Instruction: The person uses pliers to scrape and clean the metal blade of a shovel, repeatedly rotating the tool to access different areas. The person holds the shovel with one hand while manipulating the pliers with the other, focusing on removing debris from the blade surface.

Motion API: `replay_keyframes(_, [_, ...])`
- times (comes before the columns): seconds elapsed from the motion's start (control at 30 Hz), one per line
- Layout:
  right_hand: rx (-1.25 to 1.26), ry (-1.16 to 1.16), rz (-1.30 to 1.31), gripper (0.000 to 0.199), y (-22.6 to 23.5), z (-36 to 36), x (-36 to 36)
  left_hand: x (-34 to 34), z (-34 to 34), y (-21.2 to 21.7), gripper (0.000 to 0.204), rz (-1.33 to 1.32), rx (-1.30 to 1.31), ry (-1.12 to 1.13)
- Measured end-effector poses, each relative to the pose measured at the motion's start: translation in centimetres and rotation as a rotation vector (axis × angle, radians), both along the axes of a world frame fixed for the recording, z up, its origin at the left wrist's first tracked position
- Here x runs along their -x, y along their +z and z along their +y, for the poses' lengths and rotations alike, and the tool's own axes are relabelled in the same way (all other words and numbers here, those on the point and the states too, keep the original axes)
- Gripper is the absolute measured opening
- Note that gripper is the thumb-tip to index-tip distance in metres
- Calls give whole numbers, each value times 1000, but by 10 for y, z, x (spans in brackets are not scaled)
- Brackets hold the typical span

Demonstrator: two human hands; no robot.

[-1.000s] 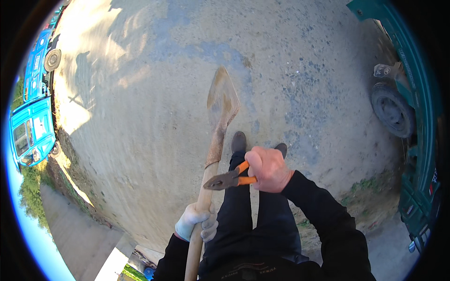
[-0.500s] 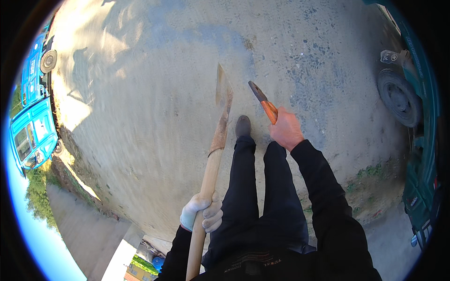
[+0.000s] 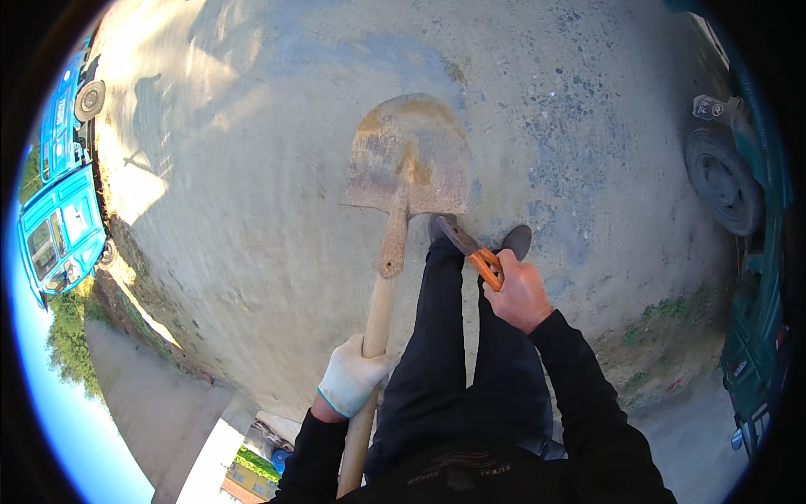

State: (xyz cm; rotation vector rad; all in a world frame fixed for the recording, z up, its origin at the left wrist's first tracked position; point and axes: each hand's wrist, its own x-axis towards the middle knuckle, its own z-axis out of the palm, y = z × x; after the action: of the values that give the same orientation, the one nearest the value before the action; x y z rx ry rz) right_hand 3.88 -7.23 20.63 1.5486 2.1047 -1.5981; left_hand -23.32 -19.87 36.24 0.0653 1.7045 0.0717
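Note:
My left hand [image 3: 353, 375], in a white work glove, grips the wooden handle of a shovel [image 3: 382, 290]. Its rusty pointed blade [image 3: 409, 155] lies flat-faced toward me over the sandy ground. My right hand [image 3: 520, 294] is bare and holds a pair of pliers [image 3: 470, 246] with orange grips, jaws pointing up-left beside the shovel's neck. My dark trouser legs and two shoes [image 3: 516, 241] show below between the hands.
A blue truck [image 3: 59, 202] stands at the far left edge. A dark green vehicle with a black tyre [image 3: 722, 181] is at the right. Sandy concrete ground [image 3: 252, 168] fills the middle; weeds [image 3: 663, 315] grow at lower right.
The shovel blade has turned from edge-on to face me. My right hand with the pliers has come down and back toward my shoes.

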Motion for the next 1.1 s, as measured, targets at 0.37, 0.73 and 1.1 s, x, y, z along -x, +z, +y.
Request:
replay_keyframes(0.37, [-64,75,88,37,14,19,5,-10,30,-11,20,-157,-96,322])
replay_keyframes(0.73, [-301,440,248,39,25,46,54,-10,10,6,21,-340,-11,547])
replay_keyframes(1.1, [-47,488,73,32,9,56,87,-22,24,15,24,-169,10,268])
